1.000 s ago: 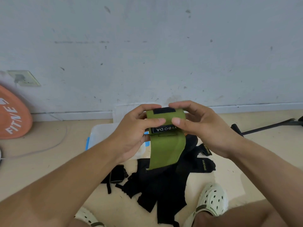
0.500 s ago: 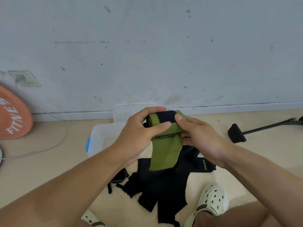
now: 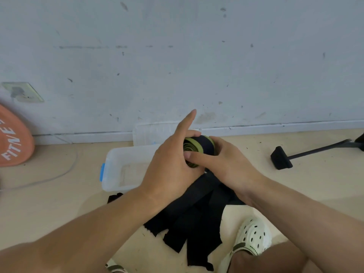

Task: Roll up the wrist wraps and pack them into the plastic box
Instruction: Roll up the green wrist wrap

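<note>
The green wrap (image 3: 199, 149) is a soft, springy coil held between both hands above the plastic box (image 3: 126, 166). It looks light but apt to unwind unless squeezed across its flat ends. The left hand (image 3: 171, 166) curls round it with the index finger sticking out straight; the right hand (image 3: 220, 164) clasps the far side, thumb pressed on the spiral end.

Plastic box (image 3: 118, 170) is sitting open-topped, its left half showing bare. Left hand (image 3: 173, 166) is overhanging its right end. Black wraps (image 3: 197, 217) are sprawling just right of its near corner.
</note>
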Demonstrator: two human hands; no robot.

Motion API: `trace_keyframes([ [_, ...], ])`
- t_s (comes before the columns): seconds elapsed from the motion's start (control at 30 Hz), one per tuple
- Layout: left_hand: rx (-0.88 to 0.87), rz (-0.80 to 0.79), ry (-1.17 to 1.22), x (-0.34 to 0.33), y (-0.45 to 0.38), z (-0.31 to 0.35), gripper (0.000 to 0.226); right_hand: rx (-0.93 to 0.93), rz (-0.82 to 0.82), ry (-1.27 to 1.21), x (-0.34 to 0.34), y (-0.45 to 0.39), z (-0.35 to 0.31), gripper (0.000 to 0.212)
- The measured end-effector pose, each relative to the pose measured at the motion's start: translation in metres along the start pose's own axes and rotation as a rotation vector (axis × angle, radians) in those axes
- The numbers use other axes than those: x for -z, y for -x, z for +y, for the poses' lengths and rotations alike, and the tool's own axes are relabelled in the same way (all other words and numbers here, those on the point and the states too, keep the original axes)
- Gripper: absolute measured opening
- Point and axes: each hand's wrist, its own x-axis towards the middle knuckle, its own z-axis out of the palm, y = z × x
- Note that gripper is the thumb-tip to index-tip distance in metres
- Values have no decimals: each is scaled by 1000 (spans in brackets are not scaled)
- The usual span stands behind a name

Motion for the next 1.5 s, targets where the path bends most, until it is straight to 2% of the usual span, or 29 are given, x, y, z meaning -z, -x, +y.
trace_keyframes([
  [0.1,-13,-28,-59,1,-1,-2,117,-13,38,-23,-4,-2,0,13],
  [0.2,10,-44,-60,0,-1,-5,112,-44,65,-44,-5,-5,3,18],
  [0.37,18,-23,-33,0,-2,-8,102,-112,136,-101,-11,-9,9,63],
  [0.5,57,22,54,4,-8,-9,94,-117,84,-60,-6,-13,9,84],
  [0.53,91,45,94,6,-11,-8,92,-113,71,-36,-2,-13,6,81],
  [0.6,199,75,213,13,-17,-7,89,-73,52,-13,9,-14,-2,58],
  [0.63,253,65,293,16,-20,-7,87,-42,37,-18,15,-14,-6,46],
  [0.7,329,-1,454,21,-23,-7,82,32,-26,13,27,-14,-11,37],
  [0.73,357,-46,525,23,-23,-6,83,75,-71,67,32,-13,-14,41],
  [0.8,404,-127,641,25,-24,-4,86,155,-138,248,38,-10,-15,62],
  [0.87,435,-178,714,24,-23,-3,86,235,-144,407,36,-9,-10,78],
  [0.97,455,-200,734,20,-20,-1,83,296,-68,467,30,-10,-2,72],
  [1.07,451,-199,705,17,-19,-2,77,277,-44,435,32,-12,1,63],
  [1.2,438,-189,660,15,-17,-1,64,253,-72,396,34,-14,1,65],
  [1.4,472,-204,723,12,-15,1,57,277,21,390,30,-13,1,66],
  [1.5,485,-205,745,14,-15,2,56,238,-34,345,33,-14,1,70],
])
